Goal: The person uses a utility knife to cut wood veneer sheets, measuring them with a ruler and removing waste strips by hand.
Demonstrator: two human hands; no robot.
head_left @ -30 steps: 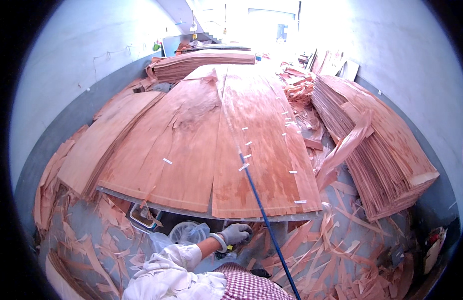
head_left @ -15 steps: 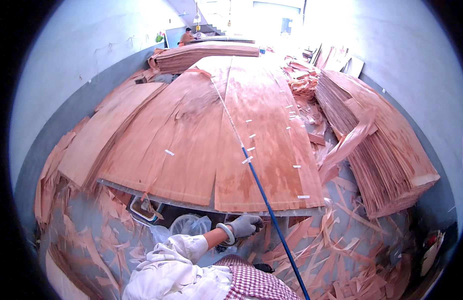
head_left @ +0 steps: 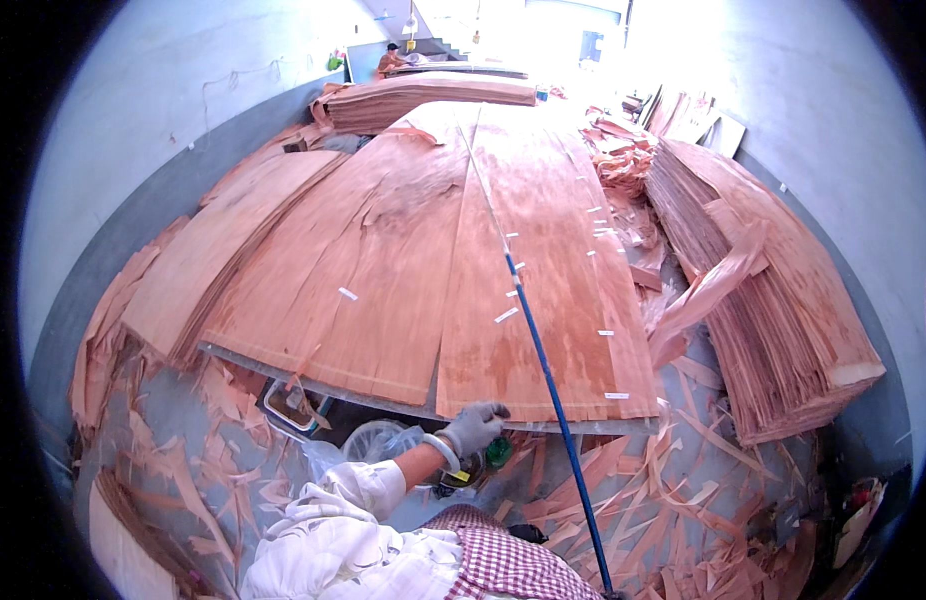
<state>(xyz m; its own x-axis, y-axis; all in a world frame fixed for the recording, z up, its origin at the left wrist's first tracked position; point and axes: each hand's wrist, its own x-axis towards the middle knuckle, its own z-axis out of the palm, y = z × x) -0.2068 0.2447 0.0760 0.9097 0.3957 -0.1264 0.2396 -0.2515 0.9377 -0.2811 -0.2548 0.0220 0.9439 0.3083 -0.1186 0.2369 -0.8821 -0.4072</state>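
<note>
My left hand (head_left: 473, 428), in a grey glove with a pale ring at the wrist, is at the near edge of a broad stack of reddish wood veneer sheets (head_left: 393, 310). Its fingers are bent together, and I cannot make out anything between them. Just below the hand is a round green thing (head_left: 498, 452). A long pole (head_left: 545, 368), blue with a pale thin far part, stretches over the sheets from the lower edge. A small dark patch shows at its near end; my right hand cannot be recognised there.
Tall veneer stacks stand at the right (head_left: 773, 300) and left (head_left: 228, 250). Torn veneer strips (head_left: 623, 500) litter the floor. Under the front edge are a white-rimmed bin (head_left: 295, 408) and clear plastic (head_left: 378, 440). Beyond the far stack (head_left: 433, 100), another person (head_left: 391, 60) is at work.
My left hand has risen from below the sheets' near edge up to it, uncovering the green thing. The pole's far end has shifted right and farther away, clear of a loose veneer scrap.
</note>
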